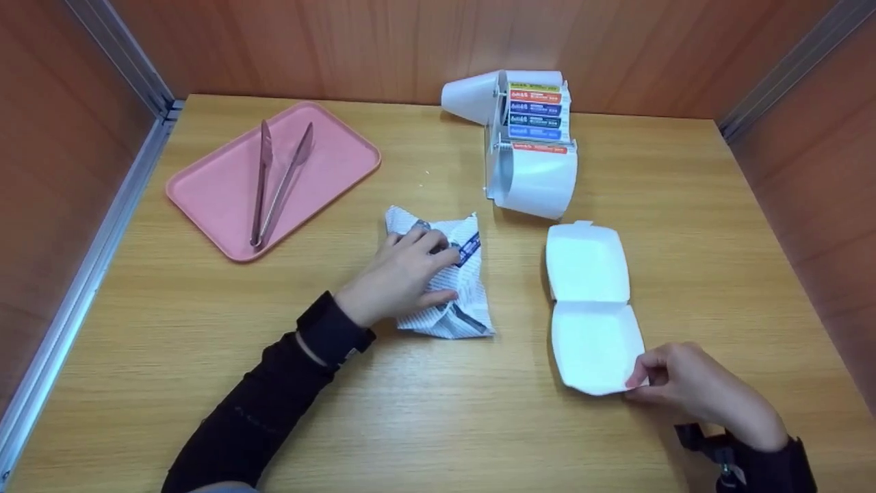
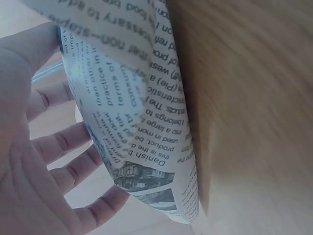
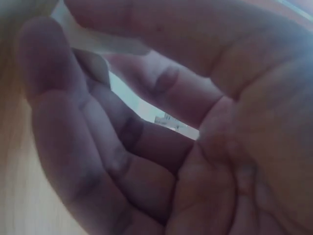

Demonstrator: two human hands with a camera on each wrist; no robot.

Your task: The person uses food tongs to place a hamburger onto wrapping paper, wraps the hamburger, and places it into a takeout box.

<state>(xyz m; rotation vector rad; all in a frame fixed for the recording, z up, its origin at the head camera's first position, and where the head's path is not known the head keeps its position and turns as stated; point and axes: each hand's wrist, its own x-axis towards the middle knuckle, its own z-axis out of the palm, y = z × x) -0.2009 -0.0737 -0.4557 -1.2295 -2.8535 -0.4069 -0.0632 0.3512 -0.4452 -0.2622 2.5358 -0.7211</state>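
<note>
My left hand (image 1: 404, 277) lies over a newsprint-wrapped packet (image 1: 469, 284) on the table, fingers spread and slightly bent across its top. In the left wrist view, printed text covers the side of the wrapper (image 2: 132, 107), and the fingertips pass behind its edge. What the wrapper encloses is hidden. To the right, a white foam clamshell box (image 1: 588, 263) lies unfolded with both halves facing up. My right hand (image 1: 698, 387) pinches its near right corner between thumb and fingers. The right wrist view shows curled fingers (image 3: 54, 117) close up, with a pale edge between them.
At the back left, metal tongs (image 1: 262, 178) rest on a pink tray (image 1: 219, 181). A label dispenser (image 1: 537, 144) with white rolls and coloured strips stands behind the box. Wooden panels (image 1: 376, 48) enclose the back and sides of the table (image 1: 410, 424).
</note>
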